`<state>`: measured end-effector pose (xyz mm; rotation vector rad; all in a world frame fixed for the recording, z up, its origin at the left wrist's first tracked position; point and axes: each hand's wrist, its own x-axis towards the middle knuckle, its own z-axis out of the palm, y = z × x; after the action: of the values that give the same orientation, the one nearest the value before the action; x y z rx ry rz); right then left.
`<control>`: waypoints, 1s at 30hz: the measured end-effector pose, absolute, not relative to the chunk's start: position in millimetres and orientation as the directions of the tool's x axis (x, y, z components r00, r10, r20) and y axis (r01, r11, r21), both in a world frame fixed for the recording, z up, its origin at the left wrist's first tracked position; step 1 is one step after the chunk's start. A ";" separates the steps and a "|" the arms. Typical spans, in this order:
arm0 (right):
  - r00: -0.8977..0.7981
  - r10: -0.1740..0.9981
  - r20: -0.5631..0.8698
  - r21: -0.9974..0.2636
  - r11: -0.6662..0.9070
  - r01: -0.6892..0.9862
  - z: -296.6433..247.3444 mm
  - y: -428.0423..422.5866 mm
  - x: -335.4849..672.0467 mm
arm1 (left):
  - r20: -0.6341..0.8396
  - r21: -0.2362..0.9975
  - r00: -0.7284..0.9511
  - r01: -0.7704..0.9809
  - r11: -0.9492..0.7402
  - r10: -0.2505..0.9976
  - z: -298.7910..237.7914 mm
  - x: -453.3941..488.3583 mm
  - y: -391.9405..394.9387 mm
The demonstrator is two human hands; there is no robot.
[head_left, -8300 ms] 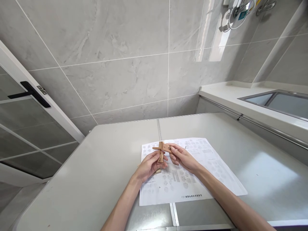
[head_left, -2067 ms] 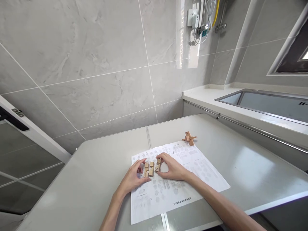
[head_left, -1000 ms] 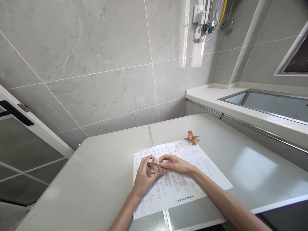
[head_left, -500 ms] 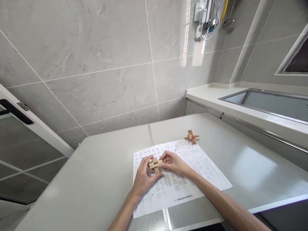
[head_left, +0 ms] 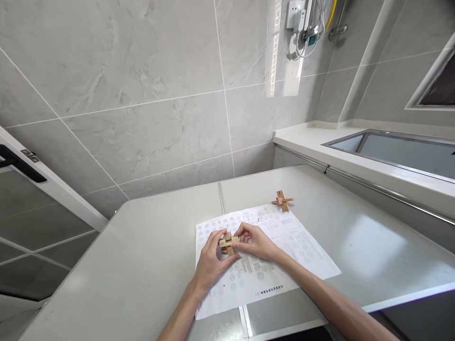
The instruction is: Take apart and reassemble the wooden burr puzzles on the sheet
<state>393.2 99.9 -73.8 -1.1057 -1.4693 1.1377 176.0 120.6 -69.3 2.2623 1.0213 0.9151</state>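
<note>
Head-worn camera, looking forward and down: two bare hands work over a white printed sheet (head_left: 302, 263) on a pale grey tabletop (head_left: 152, 260). Between them is a small cluster of pale wooden pieces (head_left: 229, 244), crossed over one another, just above or resting on the sheet; which of the two cannot be told. It lies to the right of the left hand (head_left: 209, 258) and to the left of the right hand (head_left: 255, 242), and both touch it, so neither is nearer. The top bar's long axis runs roughly left to right, across pieces pointing away from the person.

The left hand curves around the cluster, thumb on the near side and fingers on the far side. The right hand pinches the bar's right end between thumb and finger.

Beyond the right hand, well apart, a darker wooden cross (head_left: 283, 201) sits at the sheet's far right corner. Nothing stands between the hands and the cluster. A sink (head_left: 401, 149) is off to the right, a white-framed door (head_left: 74, 199) to the left, and grey tiled wall (head_left: 159, 94) behind.
</note>
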 end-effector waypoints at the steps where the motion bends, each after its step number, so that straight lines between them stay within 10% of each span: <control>1: -0.150 0.977 0.153 -0.978 0.171 0.117 -73.4 99.5 393.2 | 0.367 0.653 0.506 0.457 -0.603 0.781 -69.5 175.7 120.3; 30: -0.112 0.979 0.170 -0.951 0.193 0.240 -78.1 101.0 393.0 | 0.467 0.603 0.514 0.411 -0.684 0.720 -66.2 176.0 116.9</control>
<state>393.0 101.0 -78.1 -1.2032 -1.5422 1.0048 176.0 116.9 -66.2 2.3404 0.9301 1.0038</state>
